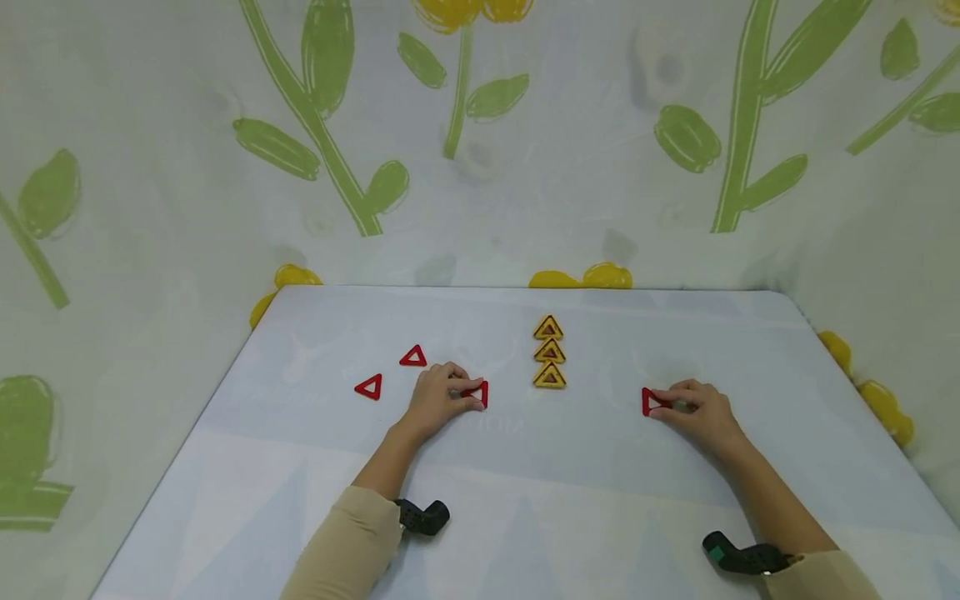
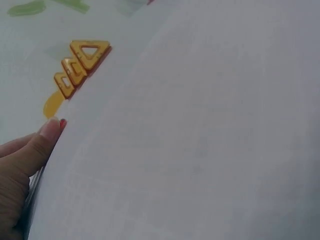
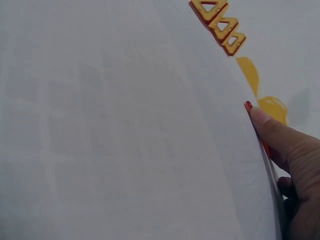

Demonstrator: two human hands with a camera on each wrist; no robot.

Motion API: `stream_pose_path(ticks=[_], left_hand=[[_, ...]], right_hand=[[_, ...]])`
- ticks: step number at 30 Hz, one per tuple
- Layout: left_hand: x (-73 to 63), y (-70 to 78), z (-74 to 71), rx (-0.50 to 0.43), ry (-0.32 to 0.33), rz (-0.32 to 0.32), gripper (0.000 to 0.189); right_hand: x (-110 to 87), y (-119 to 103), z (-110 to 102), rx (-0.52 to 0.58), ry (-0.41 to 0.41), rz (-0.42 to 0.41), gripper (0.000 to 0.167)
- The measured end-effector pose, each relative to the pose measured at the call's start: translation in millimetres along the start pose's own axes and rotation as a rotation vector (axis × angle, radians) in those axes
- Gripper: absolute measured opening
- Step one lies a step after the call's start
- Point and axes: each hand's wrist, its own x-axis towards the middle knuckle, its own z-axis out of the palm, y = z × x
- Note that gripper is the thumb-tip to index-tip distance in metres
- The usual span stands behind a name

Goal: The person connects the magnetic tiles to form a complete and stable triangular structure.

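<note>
Pinching one red triangle each, left hand (image 1: 438,398) and right hand (image 1: 693,408) flank the stacked yellow triangles (image 1: 550,352) (apparently a symmetric layout) on the table (image 1: 525,500).

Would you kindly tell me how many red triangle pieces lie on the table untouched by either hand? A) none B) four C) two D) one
C: two loose red triangles lie on the table beyond the left hand, which pinches a third red triangle; the right hand pinches a fourth red triangle.
</note>
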Motion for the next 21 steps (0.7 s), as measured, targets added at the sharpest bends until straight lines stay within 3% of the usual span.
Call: stream_pose_path(ticks=[3,8,16,21], left_hand=[[0.7,-3.5,-1.2,0.002,-0.044,0.043,0.04],[2.0,-6.7,-4.5,-0.006,-0.079,0.059,0.038],[-0.1,-2.6,-6.5,-0.008,-0.057,0.022,0.036],[-6.4,5.9,-2.5,-0.021,-0.073,0.007,0.036]], right_hand=[[-1.8,-2,1,0.02,-0.001,-0.017,0.032],[-3.6,-7,4,0.053,0.012,-0.07,0.029],[-6.3,-14,11,0.076,-0.049,-0.037,0.029],[-12.1,-21,15,0.092,-0.062,-0.058,0.027]])
